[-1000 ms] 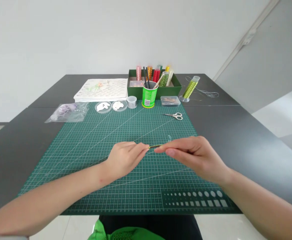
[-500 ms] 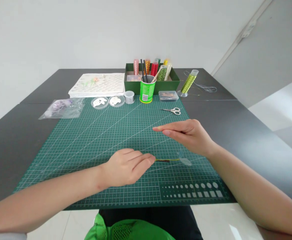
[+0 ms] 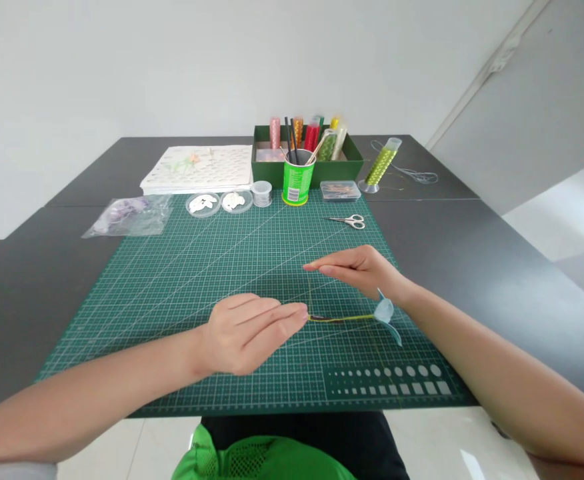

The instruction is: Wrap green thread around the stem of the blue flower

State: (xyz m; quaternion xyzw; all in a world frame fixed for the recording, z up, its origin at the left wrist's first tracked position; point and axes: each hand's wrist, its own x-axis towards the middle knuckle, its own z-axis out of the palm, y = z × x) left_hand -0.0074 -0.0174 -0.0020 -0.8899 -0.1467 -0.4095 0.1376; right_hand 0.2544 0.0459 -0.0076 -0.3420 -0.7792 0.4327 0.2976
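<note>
My left hand (image 3: 255, 333) is closed in a pinch on the end of a thin artificial flower stem (image 3: 359, 318). The stem is yellow-green with a dark brown part near my fingertips, and pale blue petals (image 3: 384, 311) sit at its right end. Above and to the right, my right hand (image 3: 357, 268) has its fingertips pressed together on a fine thread (image 3: 310, 292), which runs down to the stem beside my left fingertips. Both hands are held over the green cutting mat (image 3: 172, 267).
Scissors (image 3: 356, 221), a clear box (image 3: 341, 191), a green cup (image 3: 298, 180) and dishes of white pieces (image 3: 203, 204) line the mat's far side. Behind stand a thread-spool box (image 3: 322, 175) and a white stack (image 3: 162, 175). A green spool (image 3: 383, 163) is right, a plastic bag (image 3: 129, 217) left.
The petals have turned from a blur into a clear shape and sit further right and higher. My right hand has come slightly lower and left; my left hand keeps its pinch.
</note>
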